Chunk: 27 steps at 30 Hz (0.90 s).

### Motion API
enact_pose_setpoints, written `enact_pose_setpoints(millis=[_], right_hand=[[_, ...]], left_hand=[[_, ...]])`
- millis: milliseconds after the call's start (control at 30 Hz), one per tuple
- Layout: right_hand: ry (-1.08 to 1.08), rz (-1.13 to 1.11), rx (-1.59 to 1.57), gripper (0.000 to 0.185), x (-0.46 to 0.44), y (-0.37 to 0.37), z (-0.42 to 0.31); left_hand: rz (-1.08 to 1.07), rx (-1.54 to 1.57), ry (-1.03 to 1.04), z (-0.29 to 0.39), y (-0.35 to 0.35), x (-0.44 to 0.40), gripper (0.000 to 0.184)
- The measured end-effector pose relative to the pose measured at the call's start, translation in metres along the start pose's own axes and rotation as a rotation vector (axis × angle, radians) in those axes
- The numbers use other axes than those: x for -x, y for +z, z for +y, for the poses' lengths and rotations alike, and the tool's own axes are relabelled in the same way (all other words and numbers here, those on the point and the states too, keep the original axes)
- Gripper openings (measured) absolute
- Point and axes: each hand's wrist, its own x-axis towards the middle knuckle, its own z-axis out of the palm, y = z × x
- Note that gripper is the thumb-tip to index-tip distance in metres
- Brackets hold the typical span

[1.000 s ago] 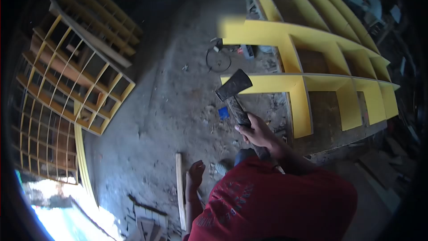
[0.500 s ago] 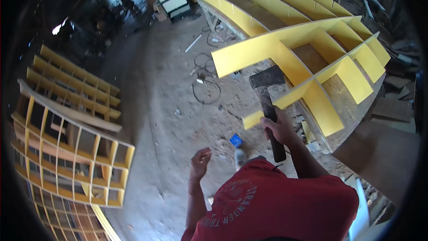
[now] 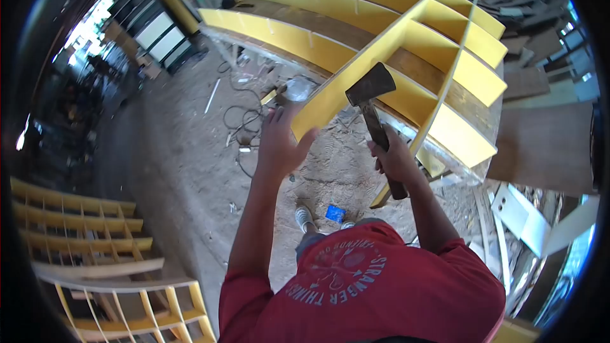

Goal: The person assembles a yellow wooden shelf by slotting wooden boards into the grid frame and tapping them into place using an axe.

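Observation:
My right hand (image 3: 395,157) is wrapped round the dark handle of a hatchet (image 3: 370,84), whose broad metal head points up and away from me, over the yellow slatted frame (image 3: 346,92). My left hand (image 3: 281,143) reaches forward to the near end of the frame's long crosspiece. Its fingers are spread and the thumb stands apart, at the board's end; whether it presses on the board I cannot tell. The yellow frame of curved boards and cross-boards rests on a low wooden bench (image 3: 283,13).
More lattice frames (image 3: 136,289) stand at the lower left. A blue box (image 3: 335,213) lies by my feet on the dusty floor. Black cable (image 3: 241,117) and a clear plastic bag (image 3: 298,87) lie near the bench. Offcuts and a brown sheet (image 3: 540,146) are at the right.
My left hand has risen forward from near my body to the end of the yellow crosspiece, its fingers spreading. The view has turned right. My right hand still holds the hatchet.

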Motion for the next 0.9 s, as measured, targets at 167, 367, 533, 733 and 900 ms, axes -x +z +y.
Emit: enact_pose_setpoints(millis=[167, 367, 533, 733, 900], right_hand=[[-0.169, 0.336, 0.172, 0.048, -0.028, 0.018, -0.027], [-0.348, 0.821, 0.234, 0.036, -0.104, -0.001, -0.144], [-0.286, 1.007, 0.463, 0.034, -0.183, -0.011, -0.148], [0.01, 0.492, 0.796, 0.037, -0.239, -0.017, -0.017], [-0.11, 0.682, 0.662, 0.036, -0.212, -0.022, -0.095]], left_hand=[[-0.403, 0.031, -0.085, -0.057, 0.072, -0.102, 0.082], [-0.619, 0.201, -0.138, -0.088, 0.099, -0.114, 0.051], [-0.644, 0.331, -0.16, -0.103, 0.113, -0.118, 0.055], [-0.633, 0.403, -0.137, -0.104, 0.125, -0.12, 0.053], [-0.61, 0.443, -0.121, -0.109, 0.131, -0.121, 0.049]])
